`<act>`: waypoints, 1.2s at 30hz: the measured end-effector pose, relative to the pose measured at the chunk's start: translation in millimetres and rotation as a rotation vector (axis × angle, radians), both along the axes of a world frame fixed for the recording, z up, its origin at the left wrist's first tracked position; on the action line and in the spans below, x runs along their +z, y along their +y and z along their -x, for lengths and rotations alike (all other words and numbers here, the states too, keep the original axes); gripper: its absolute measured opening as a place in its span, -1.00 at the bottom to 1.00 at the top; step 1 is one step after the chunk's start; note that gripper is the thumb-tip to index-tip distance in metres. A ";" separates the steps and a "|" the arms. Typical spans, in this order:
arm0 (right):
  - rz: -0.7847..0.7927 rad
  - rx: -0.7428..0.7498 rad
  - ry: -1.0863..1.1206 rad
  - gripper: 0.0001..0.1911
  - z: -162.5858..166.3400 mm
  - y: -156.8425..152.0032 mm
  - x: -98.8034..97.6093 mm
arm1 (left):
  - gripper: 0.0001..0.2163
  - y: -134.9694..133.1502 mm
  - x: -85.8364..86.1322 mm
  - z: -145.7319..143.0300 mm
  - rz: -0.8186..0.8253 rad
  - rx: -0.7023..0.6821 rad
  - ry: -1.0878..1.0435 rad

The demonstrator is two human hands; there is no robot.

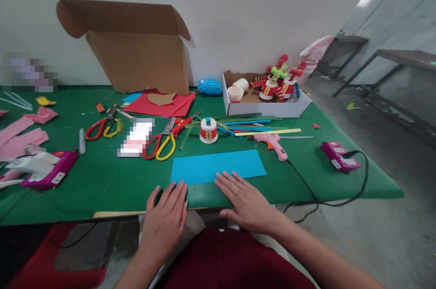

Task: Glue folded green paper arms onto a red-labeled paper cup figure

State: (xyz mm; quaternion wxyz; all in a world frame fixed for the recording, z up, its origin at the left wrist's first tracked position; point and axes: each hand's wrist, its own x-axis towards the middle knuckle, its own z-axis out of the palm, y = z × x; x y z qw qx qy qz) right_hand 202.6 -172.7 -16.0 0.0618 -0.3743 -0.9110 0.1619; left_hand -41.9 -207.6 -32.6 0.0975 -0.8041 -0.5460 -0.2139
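A blue sheet of paper [218,165] lies flat near the front edge of the green table. My left hand [167,214] rests by its lower left corner, fingertips touching the paper's edge. On the sheet's lower right part lie the fingers of my right hand [245,201], stretched out flat with the thumb apart. Neither hand grips anything. Just beyond the paper stands an upside-down paper cup [208,134] with a red band and coiled paper strips at both sides. To its right is a pink glue gun [272,142], lying among several colored paper strips [250,122].
Scissors with red and yellow handles [165,143] lie left of the cup; a second pair [106,125] is farther left. A white box [269,108] holds cups and paper figures. Behind red sheets [153,106] stands a cardboard box lid [139,59]. The glue gun's cord [303,180] trails rightward.
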 end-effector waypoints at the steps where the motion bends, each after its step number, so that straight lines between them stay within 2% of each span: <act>1: -0.019 -0.020 -0.010 -0.27 -6.4 -0.5 -0.7 | -0.67 0.1 -0.1 -0.2 0.000 0.000 0.004; 12: -0.156 -0.154 -0.107 -0.27 -75.0 -9.9 -9.7 | -0.68 5.3 1.1 4.7 -0.005 -0.033 0.045; 15: -0.177 -0.197 -0.126 -0.27 -82.3 -12.0 -5.6 | -0.69 10.4 3.1 7.4 -0.009 -0.062 0.108; 18: -0.179 -0.217 -0.096 -0.25 -62.2 -11.1 6.8 | -0.69 14.8 7.8 8.3 0.012 -0.096 0.179; 21: -0.122 -0.093 -0.030 -0.23 -18.0 -6.8 17.2 | -0.69 16.7 11.7 7.6 0.022 -0.106 0.206; 24: -0.070 0.001 0.033 -0.22 24.1 -0.7 13.8 | -0.70 16.4 12.2 6.8 0.019 -0.101 0.199; 26: -0.066 0.010 0.032 -0.23 39.4 2.7 5.0 | -0.71 15.6 11.3 6.6 0.016 -0.099 0.197; 30: -0.138 -0.007 -0.010 -0.31 36.2 4.5 -9.9 | -0.71 14.5 9.4 6.7 0.021 -0.089 0.222; 36: -0.196 -0.036 -0.076 -0.39 -3.0 0.7 -9.8 | -0.73 17.8 5.6 11.1 0.061 -0.103 0.274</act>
